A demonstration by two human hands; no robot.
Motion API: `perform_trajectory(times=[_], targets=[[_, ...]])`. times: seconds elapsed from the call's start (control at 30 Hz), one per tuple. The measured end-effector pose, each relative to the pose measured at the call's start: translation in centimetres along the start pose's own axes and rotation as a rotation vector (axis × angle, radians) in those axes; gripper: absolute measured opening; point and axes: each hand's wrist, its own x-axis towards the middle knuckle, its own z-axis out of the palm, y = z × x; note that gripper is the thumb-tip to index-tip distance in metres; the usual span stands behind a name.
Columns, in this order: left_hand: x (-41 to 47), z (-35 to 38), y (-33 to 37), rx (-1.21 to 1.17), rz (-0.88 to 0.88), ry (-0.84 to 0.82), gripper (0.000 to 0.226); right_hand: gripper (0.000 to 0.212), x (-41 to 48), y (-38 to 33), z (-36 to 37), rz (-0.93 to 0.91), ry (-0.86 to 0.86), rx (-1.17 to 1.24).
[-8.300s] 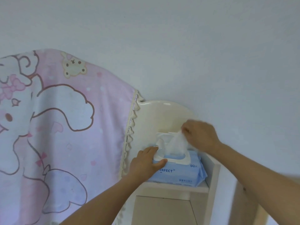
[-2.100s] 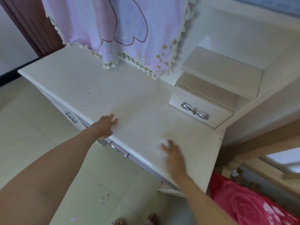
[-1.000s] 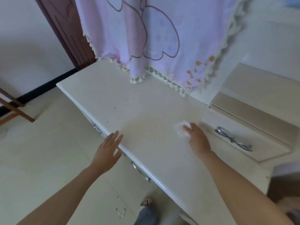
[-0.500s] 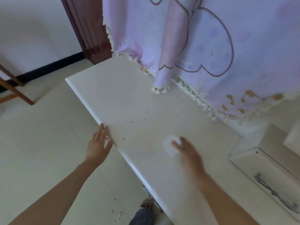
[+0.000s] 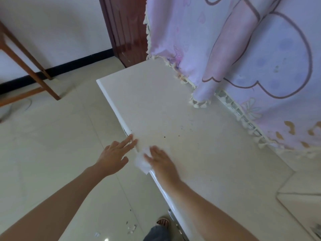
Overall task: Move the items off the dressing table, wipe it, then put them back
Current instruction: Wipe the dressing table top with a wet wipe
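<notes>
The right hand (image 5: 160, 162) presses a wipe (image 5: 141, 162) with flat fingers at the table (image 5: 165, 105) front edge, likely sweeping specks (image 5: 164, 136) off, while the left hand (image 5: 113, 154), open and empty, touches that edge, seemingly for balance

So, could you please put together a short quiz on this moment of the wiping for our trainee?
1. True or false: the right hand presses the white wipe onto the dressing table.
2. The wipe lies: A) at the table's front edge; B) in the middle of the top; C) along its back edge.
3. What do the fingertips of the left hand touch?

Key: 1 true; 2 A; 3 the table's front edge, just beside the wipe.
</notes>
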Motion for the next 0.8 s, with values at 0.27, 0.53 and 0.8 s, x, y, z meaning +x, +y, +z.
perform_trajectory(times=[0.27, 0.53, 0.8], targets=[[0.3, -1.4, 0.5, 0.196, -0.006, -0.108, 0.069, 0.055, -0.8, 10.5, -6.0, 0.288, -0.078, -0.130], [0.6, -1.7, 1.6, 0.280, -0.050, -0.167, 0.071, 0.045, 1.7, 14.1, -7.9, 0.699, 0.214, -0.095], [0.4, -2.2, 2.0, 0.308, -0.073, -0.227, 0.071, 0.053, 3.6, 0.3, 2.0, 0.016, -0.152, -0.013]])
